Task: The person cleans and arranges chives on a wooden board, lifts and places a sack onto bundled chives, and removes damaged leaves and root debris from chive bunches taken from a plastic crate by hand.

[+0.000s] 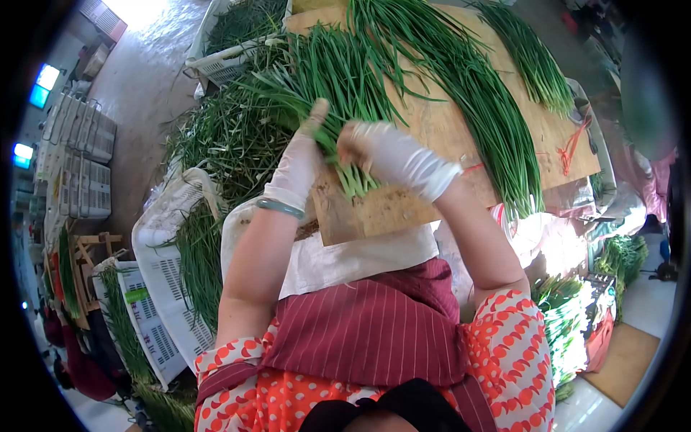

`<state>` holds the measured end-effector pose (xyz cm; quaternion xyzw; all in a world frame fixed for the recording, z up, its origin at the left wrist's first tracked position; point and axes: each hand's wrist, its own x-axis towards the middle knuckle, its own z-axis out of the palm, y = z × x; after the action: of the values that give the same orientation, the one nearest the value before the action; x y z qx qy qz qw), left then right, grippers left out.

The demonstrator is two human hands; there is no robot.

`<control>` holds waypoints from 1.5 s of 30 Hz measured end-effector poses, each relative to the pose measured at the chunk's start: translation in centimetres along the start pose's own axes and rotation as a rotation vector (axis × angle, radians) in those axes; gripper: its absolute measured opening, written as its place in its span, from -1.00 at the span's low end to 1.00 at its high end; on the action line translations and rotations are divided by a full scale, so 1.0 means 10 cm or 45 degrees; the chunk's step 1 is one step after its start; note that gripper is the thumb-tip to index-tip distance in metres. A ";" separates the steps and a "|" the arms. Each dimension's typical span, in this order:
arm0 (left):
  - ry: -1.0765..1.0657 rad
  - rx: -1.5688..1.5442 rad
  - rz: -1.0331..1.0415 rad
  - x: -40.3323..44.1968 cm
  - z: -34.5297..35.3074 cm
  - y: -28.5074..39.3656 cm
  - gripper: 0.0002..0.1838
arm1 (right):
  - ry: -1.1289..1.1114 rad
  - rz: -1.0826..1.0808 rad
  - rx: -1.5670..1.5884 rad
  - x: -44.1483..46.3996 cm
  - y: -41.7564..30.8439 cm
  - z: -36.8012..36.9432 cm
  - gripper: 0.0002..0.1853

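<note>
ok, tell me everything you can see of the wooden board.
The wooden board is flat, pale brown and looks worn, with dark dirt along its near edge. It lies roughly level in front of the person. Bunches of long green stalks rest across it, and red string lies near its right end. The gloved left hand and right hand work over its near left part. What supports it is mostly hidden.

Glare whitens the grey floor (137, 93) at upper left, two bright windows (44, 85) glow along the left edge above a wooden frame (101, 238), and pale flooring (648, 309) borders a tan panel (625, 363) at lower right.
</note>
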<state>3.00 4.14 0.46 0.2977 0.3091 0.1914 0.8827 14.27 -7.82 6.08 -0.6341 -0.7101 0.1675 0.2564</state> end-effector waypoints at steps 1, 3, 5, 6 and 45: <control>0.161 0.279 0.016 -0.01 0.04 -0.02 -0.62 | 0.002 0.000 0.001 -0.01 0.01 0.14 -0.91; 0.234 0.376 0.297 0.12 -0.04 -0.17 -0.74 | 0.051 -0.046 -0.190 -0.02 0.01 0.34 -0.92; 0.211 0.335 0.284 0.20 -0.15 -0.21 -0.81 | 0.219 0.059 -0.094 -0.05 -0.04 0.42 -0.92; 0.220 0.315 0.301 0.19 -0.11 -0.20 -0.82 | 0.388 0.162 0.003 -0.06 -0.05 0.43 -0.92; 0.169 0.438 0.324 -0.03 0.14 -0.16 -0.37 | 0.373 0.146 -0.087 -0.25 -0.03 0.28 -0.67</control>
<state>3.94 2.24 0.41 0.4672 0.3544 0.2648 0.7655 12.55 -10.05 3.63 -0.6996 -0.6329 0.0635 0.3255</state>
